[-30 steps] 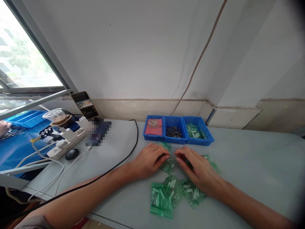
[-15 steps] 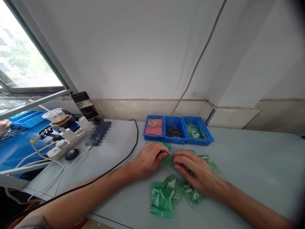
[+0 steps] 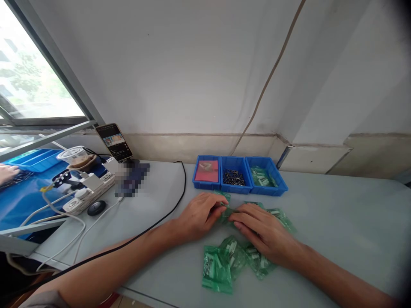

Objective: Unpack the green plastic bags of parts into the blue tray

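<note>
Both hands meet over the grey table (image 3: 311,256), around a small green plastic bag (image 3: 225,215). My left hand (image 3: 199,217) pinches the bag near its left edge between thumb and fingers. My right hand (image 3: 266,229) has its fingers drawn together at the bag's right edge; its fingertips partly hide what they grip. More green bags (image 3: 217,269) with whitish pieces inside lie in front of my hands, and others (image 3: 282,218) lie beyond and under my right hand.
Three blue bins stand beyond my hands: one with a red packet (image 3: 206,171), one with dark screws (image 3: 233,177), one with green bags (image 3: 263,176). A black cable (image 3: 167,214) crosses my left forearm. Leftward are a phone (image 3: 114,142), power strip (image 3: 72,205) and another person's hand (image 3: 8,173).
My right hand has shifted slightly left and toward me, closer to my left hand. The other person's hand at far left has moved a little to the right.
</note>
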Tool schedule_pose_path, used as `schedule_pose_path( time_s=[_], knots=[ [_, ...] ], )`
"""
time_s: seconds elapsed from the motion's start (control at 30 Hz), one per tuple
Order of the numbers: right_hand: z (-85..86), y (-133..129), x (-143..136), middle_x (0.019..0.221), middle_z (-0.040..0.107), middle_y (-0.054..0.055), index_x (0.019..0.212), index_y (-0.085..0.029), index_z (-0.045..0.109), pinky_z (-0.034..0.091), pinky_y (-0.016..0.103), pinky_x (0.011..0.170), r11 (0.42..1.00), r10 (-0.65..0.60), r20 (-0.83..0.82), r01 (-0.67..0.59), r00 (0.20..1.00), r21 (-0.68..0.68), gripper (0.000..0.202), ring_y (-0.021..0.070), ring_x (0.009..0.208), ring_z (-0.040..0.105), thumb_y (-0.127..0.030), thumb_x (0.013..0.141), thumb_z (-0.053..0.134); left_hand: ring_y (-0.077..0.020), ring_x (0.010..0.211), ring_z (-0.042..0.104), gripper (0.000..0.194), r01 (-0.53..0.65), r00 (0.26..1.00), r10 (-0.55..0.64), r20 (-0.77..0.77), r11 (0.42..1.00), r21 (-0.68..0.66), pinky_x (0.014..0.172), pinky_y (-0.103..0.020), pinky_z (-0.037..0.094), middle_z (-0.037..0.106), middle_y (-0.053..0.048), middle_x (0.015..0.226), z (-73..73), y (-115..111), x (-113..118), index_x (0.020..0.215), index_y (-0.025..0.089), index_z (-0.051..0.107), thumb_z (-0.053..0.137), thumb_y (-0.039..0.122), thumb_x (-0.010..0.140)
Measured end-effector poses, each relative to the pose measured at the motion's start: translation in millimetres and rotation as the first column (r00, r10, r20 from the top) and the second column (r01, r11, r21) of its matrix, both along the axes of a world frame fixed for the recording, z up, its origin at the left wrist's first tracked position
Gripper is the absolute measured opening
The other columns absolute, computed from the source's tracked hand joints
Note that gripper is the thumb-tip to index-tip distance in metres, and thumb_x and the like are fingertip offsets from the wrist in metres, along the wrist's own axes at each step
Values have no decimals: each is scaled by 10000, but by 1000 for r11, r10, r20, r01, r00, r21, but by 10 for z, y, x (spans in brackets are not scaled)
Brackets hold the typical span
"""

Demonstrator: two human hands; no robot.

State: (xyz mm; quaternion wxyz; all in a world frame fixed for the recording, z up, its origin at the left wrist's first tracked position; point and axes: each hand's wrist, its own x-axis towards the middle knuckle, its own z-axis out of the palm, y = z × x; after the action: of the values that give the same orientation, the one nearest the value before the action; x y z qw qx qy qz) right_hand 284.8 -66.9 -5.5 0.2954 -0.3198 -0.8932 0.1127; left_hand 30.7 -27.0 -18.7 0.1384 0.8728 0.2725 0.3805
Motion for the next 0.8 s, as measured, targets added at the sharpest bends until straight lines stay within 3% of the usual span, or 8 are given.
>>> schedule_pose_path(
  time_s=[0.2,0.3,0.37,0.47,0.57,0.7,0.8],
  knots=[
    [11,-11,15,1112,715,85,1247,-285,640,610,375,815,987,-163,-123,162,979,-25,223,240,978,715,-236,1112,470,-180,822,675,264,-46,997,49,51,997,-55,822,-332,550,710,-40,954,50,-13,-3,1333,189,547,520,334,1114],
    [3,-5,19,1198,667,107,1399,-295,550,615,391,807,956,-290,-197,276,937,-98,296,232,923,708,-276,1117,461,-189,863,680,223,3,1000,-2,14,1000,-29,834,-331,548,722,-55,986,73,-17,-9,1284,191,580,513,321,1115],
    [-13,9,20,1176,654,113,1513,-295,463,608,446,888,939,-342,-238,321,909,-126,400,262,988,696,-305,1113,469,-200,896,680,197,50,998,-50,-34,999,2,853,-337,547,725,-67,992,84,-20,-10,1233,191,610,505,310,1115],
    [-37,38,23,1125,637,99,1586,-292,394,585,501,959,917,-396,-301,355,868,-182,495,281,1014,680,-351,1104,491,-203,892,673,185,89,994,-87,-72,995,34,860,-334,542,719,-68,969,94,-25,-5,1191,191,635,509,301,1111],
    [-54,63,28,1191,609,101,1586,-296,391,608,473,890,893,-443,-365,365,819,-265,507,243,904,684,-381,1099,501,-201,897,671,178,92,993,-89,-71,995,40,864,-329,535,721,-67,976,94,-24,3,1179,193,642,514,296,1110],
    [-66,97,37,1268,597,128,1618,-299,345,629,464,827,863,-498,-410,391,764,-320,565,255,923,700,-403,1090,516,-204,911,667,179,81,995,-78,-67,996,41,874,-334,527,727,-69,985,100,-24,3,1159,189,646,502,285,1113],
    [-85,135,50,1128,665,107,1622,-288,355,642,462,757,822,-560,-404,426,723,-377,582,268,861,718,-426,1084,528,-211,940,673,223,133,986,-133,-99,991,-9,907,-344,526,726,-77,1006,136,-34,-5,1180,188,649,519,355,1111]
  ],
)
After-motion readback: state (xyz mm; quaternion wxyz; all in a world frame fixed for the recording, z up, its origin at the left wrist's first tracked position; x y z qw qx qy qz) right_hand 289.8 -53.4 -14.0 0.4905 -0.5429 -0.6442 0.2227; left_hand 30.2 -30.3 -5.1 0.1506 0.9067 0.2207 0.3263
